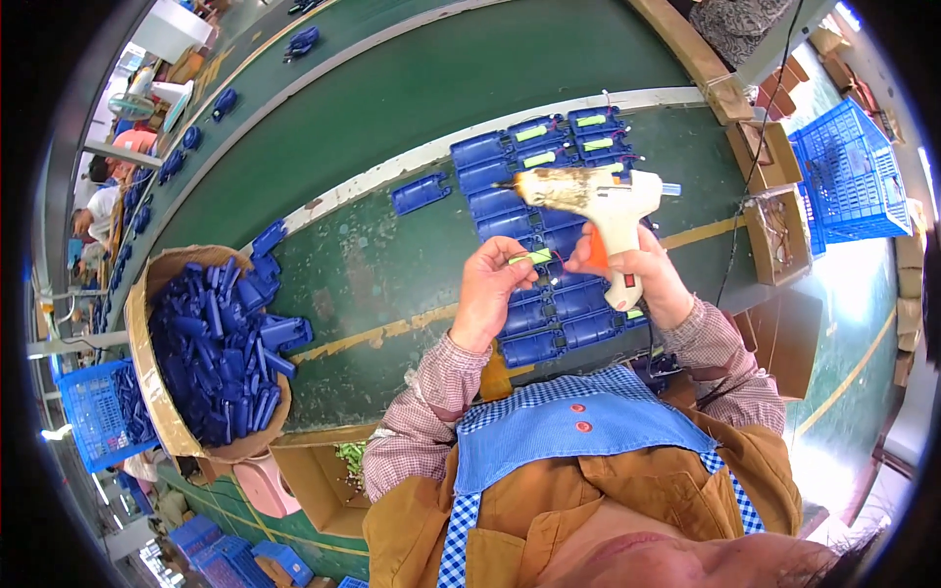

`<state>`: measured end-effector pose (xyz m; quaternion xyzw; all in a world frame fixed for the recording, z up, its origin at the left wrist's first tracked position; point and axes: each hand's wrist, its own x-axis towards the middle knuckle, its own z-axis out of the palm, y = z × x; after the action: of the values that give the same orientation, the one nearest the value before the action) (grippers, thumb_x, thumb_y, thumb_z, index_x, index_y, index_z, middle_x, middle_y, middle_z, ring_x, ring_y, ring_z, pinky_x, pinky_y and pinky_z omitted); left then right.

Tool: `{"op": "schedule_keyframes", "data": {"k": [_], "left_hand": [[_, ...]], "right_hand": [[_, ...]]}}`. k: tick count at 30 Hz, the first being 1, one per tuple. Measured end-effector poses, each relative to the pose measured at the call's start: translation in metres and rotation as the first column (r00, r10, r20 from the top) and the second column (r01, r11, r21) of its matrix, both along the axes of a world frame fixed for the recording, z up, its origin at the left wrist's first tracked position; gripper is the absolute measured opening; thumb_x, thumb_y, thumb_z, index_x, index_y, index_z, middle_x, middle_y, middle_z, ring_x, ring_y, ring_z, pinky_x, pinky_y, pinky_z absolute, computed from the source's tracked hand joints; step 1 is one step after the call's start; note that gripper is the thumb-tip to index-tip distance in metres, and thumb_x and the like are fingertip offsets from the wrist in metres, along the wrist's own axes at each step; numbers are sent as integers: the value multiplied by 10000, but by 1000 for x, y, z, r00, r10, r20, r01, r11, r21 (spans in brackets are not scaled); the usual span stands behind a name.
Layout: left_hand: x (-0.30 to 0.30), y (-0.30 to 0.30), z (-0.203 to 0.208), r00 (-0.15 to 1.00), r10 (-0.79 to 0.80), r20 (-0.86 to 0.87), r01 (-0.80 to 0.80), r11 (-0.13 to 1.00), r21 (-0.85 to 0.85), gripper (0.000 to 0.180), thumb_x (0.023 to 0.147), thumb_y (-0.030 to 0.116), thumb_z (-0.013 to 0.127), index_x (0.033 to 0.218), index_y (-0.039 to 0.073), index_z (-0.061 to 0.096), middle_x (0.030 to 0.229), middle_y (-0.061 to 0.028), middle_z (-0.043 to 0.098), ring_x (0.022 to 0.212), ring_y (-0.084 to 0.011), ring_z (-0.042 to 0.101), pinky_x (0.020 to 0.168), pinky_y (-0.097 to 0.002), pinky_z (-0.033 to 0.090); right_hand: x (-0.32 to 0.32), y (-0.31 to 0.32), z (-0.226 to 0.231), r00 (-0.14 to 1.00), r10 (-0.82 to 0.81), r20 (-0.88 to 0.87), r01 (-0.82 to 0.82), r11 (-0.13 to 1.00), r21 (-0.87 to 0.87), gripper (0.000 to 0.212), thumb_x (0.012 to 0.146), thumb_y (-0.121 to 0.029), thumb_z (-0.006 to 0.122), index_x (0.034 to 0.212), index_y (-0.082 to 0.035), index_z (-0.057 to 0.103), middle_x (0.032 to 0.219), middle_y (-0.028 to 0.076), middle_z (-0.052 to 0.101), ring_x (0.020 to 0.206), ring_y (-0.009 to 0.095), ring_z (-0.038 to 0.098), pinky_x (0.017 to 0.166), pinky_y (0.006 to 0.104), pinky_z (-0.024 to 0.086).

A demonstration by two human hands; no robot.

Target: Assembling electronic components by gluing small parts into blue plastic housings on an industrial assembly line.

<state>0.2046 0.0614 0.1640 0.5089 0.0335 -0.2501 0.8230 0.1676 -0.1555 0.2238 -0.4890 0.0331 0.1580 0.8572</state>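
Observation:
My right hand [662,279] is wrapped round the handle of a cream hot glue gun [616,211] with an orange trigger. Its scorched brown nozzle end points left, and a clear glue stick [670,189] pokes out of the back. Between the fingertips of my left hand [482,294] is a small yellow-green battery pack [534,257] with thin wires, held just below the gun. Beneath both hands, blue plastic housings [531,316] lie in rows on the green bench. Several at the far end hold similar battery packs [540,159]. One housing [421,194] lies apart, left of the rows.
At the left stands a cardboard box [145,343] heaped with blue plastic parts [221,343]. A green conveyor belt [412,108] runs beyond the bench. Small cardboard boxes [777,235] and a blue crate [853,176] sit at the right. A dark cord [735,235] hangs nearby.

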Motion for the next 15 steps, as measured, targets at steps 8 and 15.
{"op": "schedule_keyframes", "data": {"k": [8,15], "left_hand": [[-12,-19,-12,956,-220,194,154,940,306,150,824,-87,592,898,28,531,774,2,584,671,-62,579,579,-197,454],[-26,-27,-8,890,-456,-11,452,877,166,141,823,-32,631,842,28,505,735,-11,585,611,-90,590,525,-222,467]], "right_hand": [[-2,-10,-6,998,-60,5,60,996,59,446,754,-158,565,1165,-13,473,994,115,580,971,241,592,914,378,471],[-8,-30,-8,993,-119,-13,118,991,-56,506,751,-203,587,1203,-18,457,1009,102,587,973,226,595,866,356,505]]}}
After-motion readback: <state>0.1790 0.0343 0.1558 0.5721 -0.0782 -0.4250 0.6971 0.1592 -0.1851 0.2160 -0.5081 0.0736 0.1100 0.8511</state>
